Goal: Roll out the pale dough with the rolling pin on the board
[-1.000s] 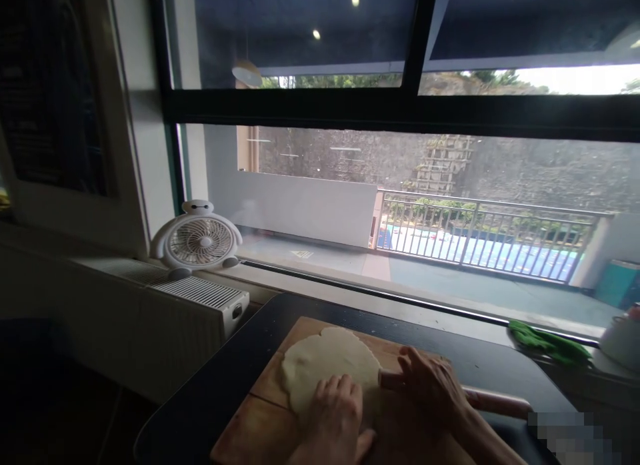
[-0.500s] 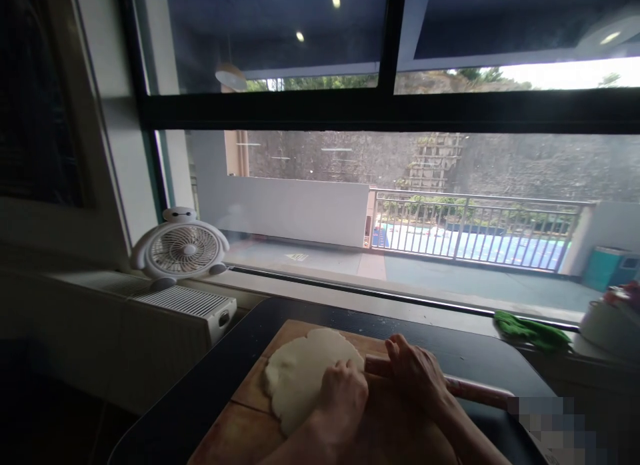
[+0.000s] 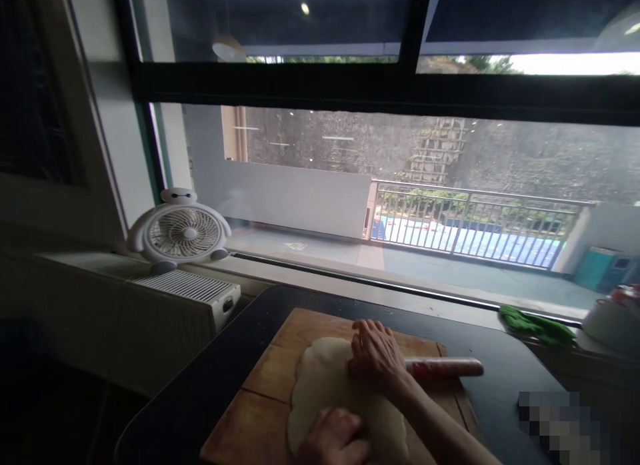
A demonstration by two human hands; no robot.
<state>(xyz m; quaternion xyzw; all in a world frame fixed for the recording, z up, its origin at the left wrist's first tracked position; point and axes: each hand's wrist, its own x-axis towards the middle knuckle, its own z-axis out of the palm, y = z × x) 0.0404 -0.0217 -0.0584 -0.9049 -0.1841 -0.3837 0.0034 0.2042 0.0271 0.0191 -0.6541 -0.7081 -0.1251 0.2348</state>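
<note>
Dough [image 3: 320, 378] lies on a board [image 3: 270, 358] on the table [image 3: 210, 385].

R hand [image 3: 376, 352], prev. just R of the dough [image 3: 320, 372], is now over it, fingers across its far R part. Rolling pin [image 3: 445, 367] has come along under that hand; its end, sticking out R of those fingers, slants less than b4. L hand [image 3: 337, 438], flat on dough 1 s ago, then curled by its R edge, is now curled, blurred & on the near side of the R fingers. More bare board [image 3: 267, 368] shows L of the fingers.
</note>
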